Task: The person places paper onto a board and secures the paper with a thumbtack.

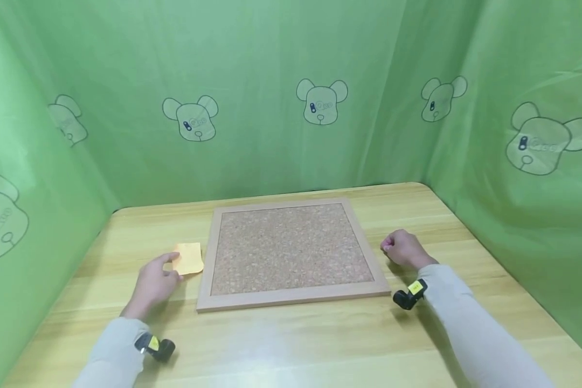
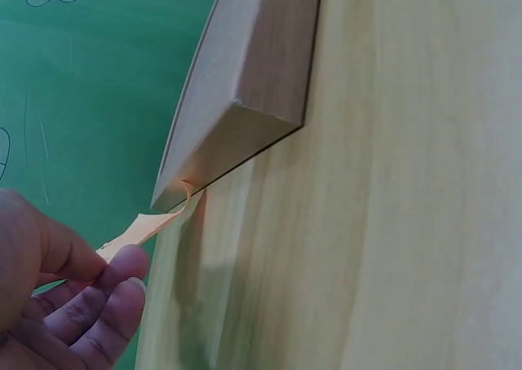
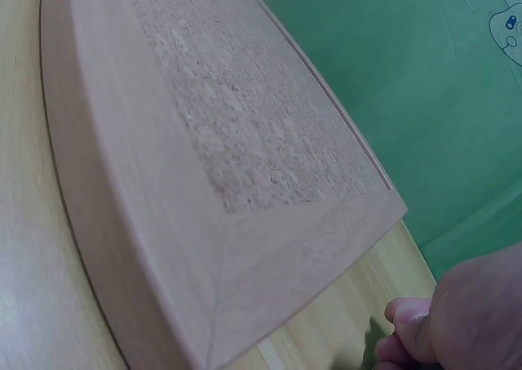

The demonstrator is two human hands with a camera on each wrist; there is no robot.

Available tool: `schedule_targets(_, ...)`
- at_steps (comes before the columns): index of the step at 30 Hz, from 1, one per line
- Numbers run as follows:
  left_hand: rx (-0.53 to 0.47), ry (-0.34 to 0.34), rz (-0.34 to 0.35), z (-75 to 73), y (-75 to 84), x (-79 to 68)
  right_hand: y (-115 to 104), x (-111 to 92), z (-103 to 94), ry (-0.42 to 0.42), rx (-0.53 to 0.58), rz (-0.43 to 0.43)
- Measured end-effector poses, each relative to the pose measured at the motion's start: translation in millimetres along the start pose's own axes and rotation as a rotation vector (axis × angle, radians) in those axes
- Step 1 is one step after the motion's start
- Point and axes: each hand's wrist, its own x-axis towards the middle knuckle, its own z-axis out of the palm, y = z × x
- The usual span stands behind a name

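Note:
A framed cork board lies flat on the table between the two hands. Left of it, my left hand pinches a pale orange square of note paper between thumb and fingers. The left wrist view has the paper raised off the tabletop, its far edge curling up against the frame's side. My right hand is beside the board's right edge with its fingers curled in. Close up, that hand shows its thumb against the fingers near the frame corner; no held thing is visible, and the palm side is hidden.
The light wooden table has rounded far corners. Green curtains printed with bear heads stand around its back and sides. The board's raised wooden frame forms a low edge above the tabletop.

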Motion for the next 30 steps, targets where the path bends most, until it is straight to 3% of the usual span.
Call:
schedule_targets(9,-0.024,-0.007,-0.003,-3.8,-0.3,0.1,2.8,-0.1,-1.0,-0.082,0.040,0.061)
schedule_targets(14,-0.030,-0.001,-0.003,-8.7,-2.9,0.7,1.8,1.5,-1.0,-0.112,0.027,0.044)
schedule_targets(20,-0.025,0.003,0.001,-13.9,-2.5,0.4,0.6,4.6,-4.9,-0.098,0.028,0.007)
schedule_targets(30,-0.047,0.008,-0.008,-13.0,-2.2,0.3,-1.1,2.9,-7.1,0.031,0.013,-0.031)
